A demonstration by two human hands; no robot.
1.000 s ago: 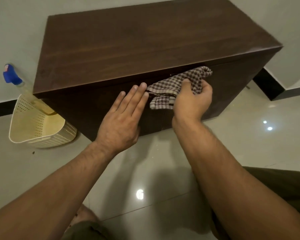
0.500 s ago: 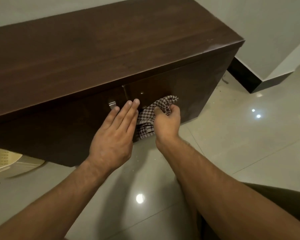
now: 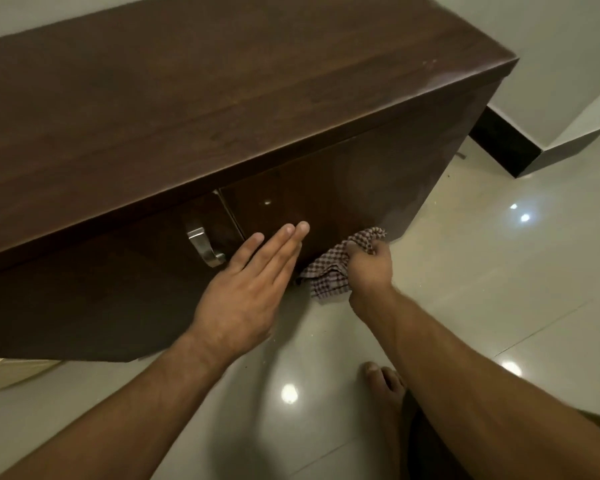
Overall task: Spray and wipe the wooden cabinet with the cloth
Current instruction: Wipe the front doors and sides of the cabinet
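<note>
The dark wooden cabinet (image 3: 222,109) fills the upper left, its two front doors facing me. My left hand (image 3: 246,289) lies flat with fingers together against the front, across the gap between the doors, just right of a metal handle (image 3: 204,247). My right hand (image 3: 369,268) is shut on a bunched brown-and-white checked cloth (image 3: 329,271), pressed against the bottom right corner of the right door, close to the floor. The spray bottle is out of view.
Glossy pale floor tiles (image 3: 499,289) spread to the right and below. My bare foot (image 3: 383,379) rests on the floor under my right arm. A black skirting board (image 3: 503,143) runs along the wall right of the cabinet. A cream basket edge (image 3: 0,370) peeks out at lower left.
My right hand has taken the cloth from the top edge of the front down to its lower right corner. The left hand stayed flat on the front. The view shifted right and lower.
</note>
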